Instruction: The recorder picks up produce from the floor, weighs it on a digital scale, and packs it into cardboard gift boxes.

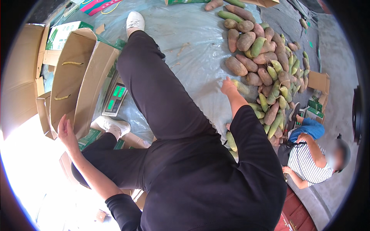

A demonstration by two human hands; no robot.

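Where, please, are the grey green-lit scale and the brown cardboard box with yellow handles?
Grey green-lit scale [115, 97]: head view, display panel.
Brown cardboard box with yellow handles [71, 79]: head view, wall between handles.

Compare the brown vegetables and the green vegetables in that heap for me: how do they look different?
Colour: the brown vegetables are dull reddish-brown, while the green vegetables range from pale to deeper green. Shape: many brown vegetables are thick and blunt-ended, whereas many green vegetables look slimmer and more tapered. Both kinds are longish and lie loose, mixed together in one heap.
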